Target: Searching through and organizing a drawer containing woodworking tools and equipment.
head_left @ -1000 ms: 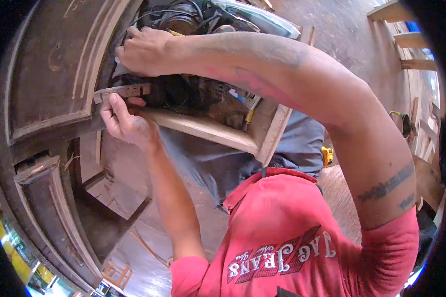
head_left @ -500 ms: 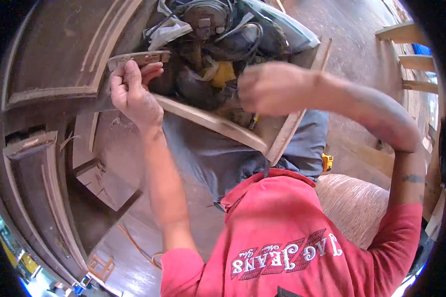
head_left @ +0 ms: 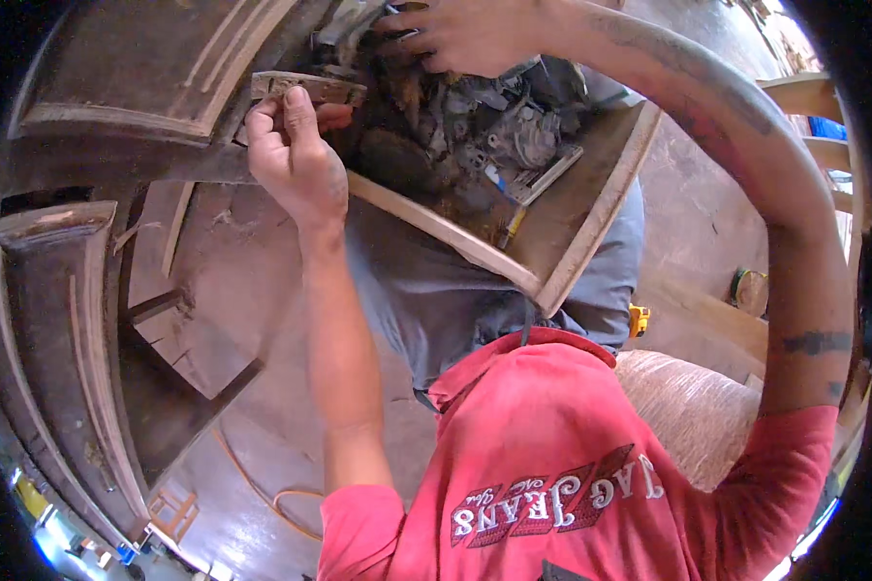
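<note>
My left hand (head_left: 300,160) pinches a short, worn strip of wood (head_left: 334,91) between thumb and fingers, beside the left edge of a wooden drawer (head_left: 596,218). The drawer rests against my lap, filled with jumbled dusty metal parts, dark scraps and tools. My right hand (head_left: 480,34) reaches over its far part with fingers apart, among the clutter; nothing shows held in it. A metal part (head_left: 528,136) and a yellow-handled tool (head_left: 513,228) lie nearer me inside.
Carved dark wooden panels (head_left: 44,320) stand along the left. An orange hose (head_left: 252,470) curls on the floor behind them. A plastic-wrapped roll (head_left: 683,402) sits by my right side, near a yellow tape measure (head_left: 638,321). Pale wooden slats (head_left: 804,97) stand at far right.
My right hand has moved up and left to the drawer's far part, uncovering the metal parts. A bulky item and plastic sheeting there are gone from sight. My left hand still holds the wood strip.
</note>
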Tool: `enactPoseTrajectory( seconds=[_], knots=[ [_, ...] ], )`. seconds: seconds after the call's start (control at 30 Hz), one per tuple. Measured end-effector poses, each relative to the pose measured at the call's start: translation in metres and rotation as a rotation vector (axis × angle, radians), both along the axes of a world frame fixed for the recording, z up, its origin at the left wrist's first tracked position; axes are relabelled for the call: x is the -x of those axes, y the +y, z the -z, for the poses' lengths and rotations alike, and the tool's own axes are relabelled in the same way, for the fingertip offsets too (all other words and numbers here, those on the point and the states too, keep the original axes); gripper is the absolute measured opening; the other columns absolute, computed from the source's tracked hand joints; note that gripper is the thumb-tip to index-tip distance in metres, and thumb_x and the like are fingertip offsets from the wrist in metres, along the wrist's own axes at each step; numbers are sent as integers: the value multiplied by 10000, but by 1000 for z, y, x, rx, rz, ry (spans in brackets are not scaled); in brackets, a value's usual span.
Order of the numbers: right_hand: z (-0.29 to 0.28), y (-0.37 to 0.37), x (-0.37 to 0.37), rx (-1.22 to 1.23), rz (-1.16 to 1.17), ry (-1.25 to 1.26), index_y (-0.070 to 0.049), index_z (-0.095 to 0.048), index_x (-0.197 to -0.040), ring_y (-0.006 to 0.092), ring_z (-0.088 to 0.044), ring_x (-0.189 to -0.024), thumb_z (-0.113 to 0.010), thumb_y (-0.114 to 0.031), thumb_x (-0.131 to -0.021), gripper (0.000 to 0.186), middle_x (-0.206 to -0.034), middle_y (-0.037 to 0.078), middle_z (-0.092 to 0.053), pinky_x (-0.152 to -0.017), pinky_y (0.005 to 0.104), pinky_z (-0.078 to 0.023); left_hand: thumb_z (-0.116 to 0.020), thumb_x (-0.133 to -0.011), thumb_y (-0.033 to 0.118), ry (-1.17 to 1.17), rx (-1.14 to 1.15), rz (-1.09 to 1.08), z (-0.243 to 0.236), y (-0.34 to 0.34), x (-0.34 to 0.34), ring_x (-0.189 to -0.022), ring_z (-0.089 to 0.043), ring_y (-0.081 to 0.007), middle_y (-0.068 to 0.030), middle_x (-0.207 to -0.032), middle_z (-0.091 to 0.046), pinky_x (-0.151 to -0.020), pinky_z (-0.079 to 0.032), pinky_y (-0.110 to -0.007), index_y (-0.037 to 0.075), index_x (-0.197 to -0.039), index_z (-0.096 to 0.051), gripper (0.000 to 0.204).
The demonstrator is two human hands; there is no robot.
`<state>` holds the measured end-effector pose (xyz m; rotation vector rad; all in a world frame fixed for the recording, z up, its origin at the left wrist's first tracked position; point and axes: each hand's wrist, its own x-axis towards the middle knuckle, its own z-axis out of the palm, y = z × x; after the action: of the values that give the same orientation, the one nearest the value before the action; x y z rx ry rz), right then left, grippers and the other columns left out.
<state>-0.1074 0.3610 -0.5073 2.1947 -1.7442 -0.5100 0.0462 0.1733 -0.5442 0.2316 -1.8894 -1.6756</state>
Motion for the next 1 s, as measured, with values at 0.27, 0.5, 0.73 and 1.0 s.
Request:
enactPoseTrajectory(
  seconds=[0.27, 0.5, 0.73, 1.0],
  knots=[
    [7, 17, 3, -91, 53, 51, -74, -724, -975, 307, -531, -1222, -609, -292, -792, 307, -1143, 127, -644, -1062, 467, -396, -625, -894, 191, -374, 399, 846, -16, 9, 23, -825, -657, -229, -155, -884, -695, -757, -497, -327, -21, -961, -673, 228],
    [3, 58, -37, 225, 170, -142, -61, -712, -1038, 268, -494, -1275, -592, -182, -787, 304, -1302, 106, -578, -1044, 396, -443, -548, -944, 261, -600, 756, 708, 15, 3, 45, -949, -644, -428, -303, -1050, -656, -865, -490, -451, -59, -1096, -600, 358],
    [49, 72, -116, -70, 389, -328, -26, -629, -1171, 296, -603, -1116, -670, -222, -711, 501, -1159, 141, -649, -996, 413, -481, -510, -1005, 211, -411, -130, 810, 6, 8, 49, -974, -591, -129, -46, -1054, -661, -922, -448, -291, 5, -1149, -598, 266],
    [69, 48, -106, -484, 775, -434, -104, -668, -1110, 277, -519, -1195, -671, -237, -771, 365, -1182, 69, -643, -1051, 407, -407, -516, -1010, 239, -410, -123, 821, 11, 5, 45, -979, -570, -106, -24, -1046, -634, -922, -437, -276, 24, -1163, -582, 272]
  ],
)
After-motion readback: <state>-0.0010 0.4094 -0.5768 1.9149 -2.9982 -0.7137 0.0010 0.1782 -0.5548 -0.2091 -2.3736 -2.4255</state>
